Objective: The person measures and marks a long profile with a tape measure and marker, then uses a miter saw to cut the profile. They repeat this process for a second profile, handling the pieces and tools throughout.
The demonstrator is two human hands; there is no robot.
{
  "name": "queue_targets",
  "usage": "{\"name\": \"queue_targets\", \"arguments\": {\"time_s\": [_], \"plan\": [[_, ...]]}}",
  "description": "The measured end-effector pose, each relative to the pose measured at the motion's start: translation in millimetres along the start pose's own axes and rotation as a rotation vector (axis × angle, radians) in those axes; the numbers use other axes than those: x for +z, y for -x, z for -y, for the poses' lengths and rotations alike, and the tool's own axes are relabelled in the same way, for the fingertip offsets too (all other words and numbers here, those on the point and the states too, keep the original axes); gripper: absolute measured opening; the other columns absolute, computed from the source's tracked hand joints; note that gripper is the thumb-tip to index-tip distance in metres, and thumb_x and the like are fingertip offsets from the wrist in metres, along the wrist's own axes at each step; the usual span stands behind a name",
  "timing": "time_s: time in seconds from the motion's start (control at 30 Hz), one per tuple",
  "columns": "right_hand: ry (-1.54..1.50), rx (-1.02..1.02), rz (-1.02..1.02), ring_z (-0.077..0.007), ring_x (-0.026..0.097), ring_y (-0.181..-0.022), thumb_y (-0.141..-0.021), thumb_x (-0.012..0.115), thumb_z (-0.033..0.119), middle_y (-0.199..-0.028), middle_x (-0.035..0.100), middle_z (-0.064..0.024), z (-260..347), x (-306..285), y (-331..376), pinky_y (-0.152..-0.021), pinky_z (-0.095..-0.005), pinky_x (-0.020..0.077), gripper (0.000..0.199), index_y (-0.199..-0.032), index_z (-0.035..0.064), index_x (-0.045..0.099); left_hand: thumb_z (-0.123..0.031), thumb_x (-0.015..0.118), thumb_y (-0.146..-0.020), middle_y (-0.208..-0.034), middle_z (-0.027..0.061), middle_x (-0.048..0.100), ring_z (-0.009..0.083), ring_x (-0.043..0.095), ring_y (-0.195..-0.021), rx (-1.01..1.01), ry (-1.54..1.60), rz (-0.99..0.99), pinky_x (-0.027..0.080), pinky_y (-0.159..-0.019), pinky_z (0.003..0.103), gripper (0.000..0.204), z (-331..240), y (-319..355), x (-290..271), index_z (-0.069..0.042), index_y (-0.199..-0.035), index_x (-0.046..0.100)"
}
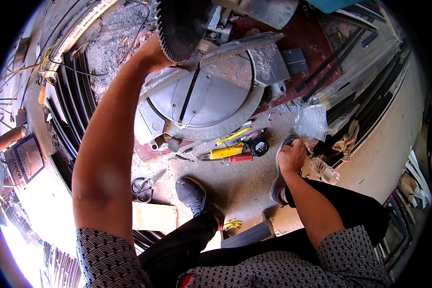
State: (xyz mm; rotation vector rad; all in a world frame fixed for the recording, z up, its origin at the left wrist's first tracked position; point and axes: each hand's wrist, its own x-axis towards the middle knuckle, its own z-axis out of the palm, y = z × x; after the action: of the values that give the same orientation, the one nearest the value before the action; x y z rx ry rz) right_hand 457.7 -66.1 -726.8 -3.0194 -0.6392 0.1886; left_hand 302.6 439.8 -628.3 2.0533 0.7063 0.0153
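The mitre saw (pixel 211 96) stands ahead of the person, its round metal base on a red board (pixel 317 55). The toothed edge of its blade (pixel 180 29) overlaps the left hand (pixel 159 54) in this view; whether the two touch cannot be told. The right hand (pixel 293 156) is beside the right shoe (pixel 276 180), fingers curled inward.

Room for movement: dusty floor (pixel 235 185) lies between the shoes. Just off the base's front rim, a yellow knife (pixel 225 152) and a tape measure (pixel 258 146) sit close together. Black profiles (pixel 81 79) border the left side; clear plastic wrap (pixel 311 121) lies near the right hand.

Obscured: the left hand's fingers, so its grip cannot be determined. Whether the right hand pinches anything is unclear. The upper edge cuts off the saw head.
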Motion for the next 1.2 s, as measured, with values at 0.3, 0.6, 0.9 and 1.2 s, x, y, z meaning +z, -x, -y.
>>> {"name": "queue_targets", "arguments": {"time_s": [0.3, 0.6, 0.9, 1.2], "plan": [[0.005, -0.012, -0.005, -0.0448, 0.061, -0.103, -0.083, 0.059, 0.013, -0.102, 0.064, -0.0244, 3, -4, 1, -0.092, -0.0537, 0.0477, 0.014, -0.093, 0.0040, 0.055, -0.024, 0.077, -0.089, -0.092, 0.0108, 0.077, 0.0169, 0.072, -0.083, -0.350, 0.404, -0.773, 0.059, -0.079, 0.028, 0.039, 7, 44, -65, 0.005, -0.115, 0.074], [0.013, 0.004, 0.019, -0.0449, 0.061, -0.106, -0.085, 0.059, 0.015, -0.106, 0.065, -0.0258, 0, -3, 0, -0.094, -0.0536, 0.0479, 0.019, -0.098, 0.0016, 0.057, -0.026, 0.076, -0.093, -0.102, 0.0100, 0.076, 0.0148, 0.072, -0.092, -0.463, 0.039, -0.881, 0.056, -0.086, 0.028, 0.040, 45, 121, -53, 0.004, -0.118, 0.071], [0.025, 0.013, 0.087, -0.0452, 0.060, -0.111, -0.088, 0.059, 0.018, -0.112, 0.065, -0.0265, 4, -11, 0, -0.098, -0.0532, 0.0468, 0.025, -0.104, -0.0013, 0.059, -0.024, 0.071, -0.097, -0.095, 0.0112, 0.075, 0.0219, 0.074, -0.089, -0.377, -0.317, -0.602, 0.057, -0.083, 0.034, 0.021, -16, 242, -14, -0.003, -0.102, 0.069], [0.060, 0.051, 0.139, -0.0418, 0.057, -0.120, -0.087, 0.066, 0.027, -0.122, 0.063, -0.0238, 15, -29, 12, -0.104, -0.0513, 0.0446, 0.037, -0.112, -0.0005, 0.063, -0.031, 0.066, -0.098, -0.093, 0.0176, 0.074, 0.0329, 0.074, -0.090, -0.570, -0.354, 0.079, 0.056, -0.082, 0.042, 0.027, -88, 395, 34, -0.004, -0.103, 0.071]]}}
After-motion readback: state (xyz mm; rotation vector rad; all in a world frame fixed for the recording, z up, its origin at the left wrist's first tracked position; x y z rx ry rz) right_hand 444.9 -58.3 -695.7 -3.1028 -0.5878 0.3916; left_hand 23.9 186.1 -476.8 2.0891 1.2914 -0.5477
